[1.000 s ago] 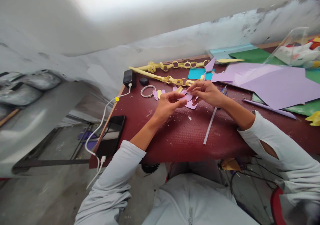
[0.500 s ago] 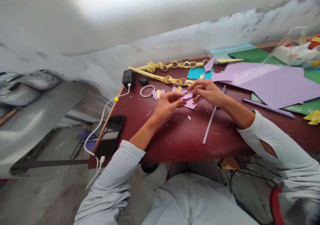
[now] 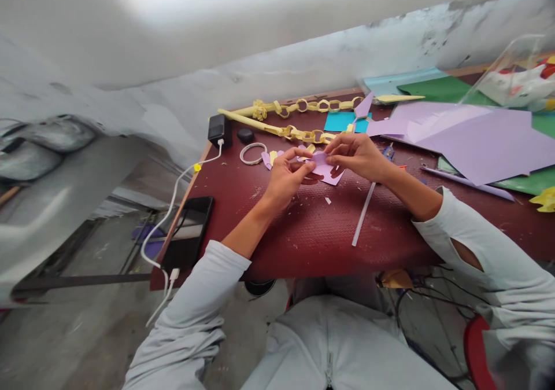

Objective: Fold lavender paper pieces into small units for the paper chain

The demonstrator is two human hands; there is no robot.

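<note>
Between my two hands is a small piece of purple paper [image 3: 319, 159], pinched at its left edge by my left hand [image 3: 291, 173] and at its right edge by my right hand [image 3: 353, 154]. Both hands are closed, thumb against fingers. Another purple paper piece [image 3: 333, 177] lies on the table just below the held one, partly covered by it. Small purple and yellow paper pieces [image 3: 273, 157] sit behind and left of my left hand. A yellow paper chain [image 3: 303, 135] runs behind both hands.
On the dark red table [image 3: 281, 234] are a white ring [image 3: 254, 153], a black power bank [image 3: 219, 128] with a white cable, a phone [image 3: 188, 234] and a narrow white strip [image 3: 363, 215]. Large purple sheets [image 3: 481, 141] and a green sheet [image 3: 442, 92] lie at the right.
The purple paper has been turned so that more of its face shows, where it was nearly edge-on before. Both hands stay close together in almost the same place.
</note>
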